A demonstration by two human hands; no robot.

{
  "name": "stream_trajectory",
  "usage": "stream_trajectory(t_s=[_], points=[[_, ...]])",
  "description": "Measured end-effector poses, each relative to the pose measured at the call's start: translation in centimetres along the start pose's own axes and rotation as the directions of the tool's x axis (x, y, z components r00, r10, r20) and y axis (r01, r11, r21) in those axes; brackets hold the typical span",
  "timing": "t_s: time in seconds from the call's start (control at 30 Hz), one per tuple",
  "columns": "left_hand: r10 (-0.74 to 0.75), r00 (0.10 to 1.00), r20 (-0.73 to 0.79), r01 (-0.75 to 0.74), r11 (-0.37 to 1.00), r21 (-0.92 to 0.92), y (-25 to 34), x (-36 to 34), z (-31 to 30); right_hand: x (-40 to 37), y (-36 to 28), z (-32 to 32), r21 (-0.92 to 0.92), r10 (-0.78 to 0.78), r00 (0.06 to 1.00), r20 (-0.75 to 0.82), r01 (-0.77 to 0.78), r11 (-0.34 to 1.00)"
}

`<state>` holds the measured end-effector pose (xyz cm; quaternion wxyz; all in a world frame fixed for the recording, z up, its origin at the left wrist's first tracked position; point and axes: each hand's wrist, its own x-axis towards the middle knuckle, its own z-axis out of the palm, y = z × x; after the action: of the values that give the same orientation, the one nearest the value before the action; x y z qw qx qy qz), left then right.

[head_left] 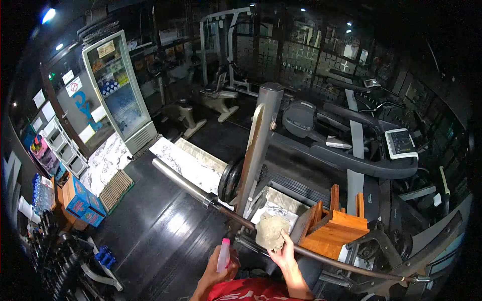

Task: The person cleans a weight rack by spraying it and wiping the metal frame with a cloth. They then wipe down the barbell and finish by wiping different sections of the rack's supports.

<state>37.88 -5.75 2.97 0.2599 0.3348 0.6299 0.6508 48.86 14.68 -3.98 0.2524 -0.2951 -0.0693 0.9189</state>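
Note:
My left hand (215,267) is wrapped round a translucent spray bottle (223,257) with a pink top, held upright low in the head view. In my right hand (285,255) is a folded beige cloth (271,232), pinched between thumb and fingers at its lower right edge. Behind the cloth passes a long barbell (326,259), which runs from the left middle to the lower right. The cloth overlaps the bar in this view. A grey upright post (257,145) of the rack rises just beyond, with black weight plates (231,179) at its side.
An orange-brown wooden stool (336,228) lies right of the cloth. Treadmills (346,160) fill the right side. At the back left stands a glass-door drinks fridge (120,93). A blue carton (84,203) and a dumbbell rack (98,273) line the left edge of the black floor (150,231).

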Motion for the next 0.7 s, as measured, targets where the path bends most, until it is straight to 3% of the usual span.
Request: stream_trajectory(t_s=[0.13, 0.27, 0.37, 0.43, 0.5, 0.57, 0.63, 0.7], points=[[-0.009, 1.0, 0.023, 0.014, 0.968, -0.249, 0.2, 0.1, 0.4, -1.0, 0.1, 0.0, -0.036, -0.021, 0.999, 0.049, 0.023, 0.999], [0.01, 1.0, 0.027, -0.002, 0.962, -0.275, 1.9, 0.7, 0.4, -1.9, 0.5, 0.1, -0.015, -0.102, 0.994, 0.028, 0.102, 0.995], [-0.098, 0.991, 0.096, 0.115, 0.973, -0.2, 1.2, 1.2, -0.4, -2.8, 0.8, 0.0, 0.01, -0.147, 0.988, 0.048, 0.147, 0.989], [-0.039, 0.999, 0.03, 0.042, 0.993, -0.111, 1.0, 1.7, -0.5, -3.6, 1.1, 0.3, 0.027, -0.202, 0.978, 0.052, 0.201, 0.979], [-0.055, 0.998, -0.015, 0.053, 0.989, -0.139, 1.1, 2.0, -0.3, -4.0, 1.4, -0.2, 0.004, -0.217, 0.976, 0.012, 0.217, 0.976], [-0.075, 0.995, -0.06, 0.064, 0.983, -0.17, 1.0, 2.3, -0.5, -4.4, 1.4, -0.8, -0.005, -0.187, 0.978, 0.097, 0.188, 0.982], [0.065, 0.998, -0.021, -0.065, 0.998, 0.025, 0.8, 2.4, -0.5, -4.3, 1.4, -1.7, -0.02, -0.2, 0.976, 0.082, 0.202, 0.979], [0.08, 0.996, -0.027, -0.077, 0.991, 0.105, 1.4, 2.4, 0.1, -4.5, 1.4, -2.1, -0.037, -0.238, 0.971, 0.029, 0.239, 0.97]])
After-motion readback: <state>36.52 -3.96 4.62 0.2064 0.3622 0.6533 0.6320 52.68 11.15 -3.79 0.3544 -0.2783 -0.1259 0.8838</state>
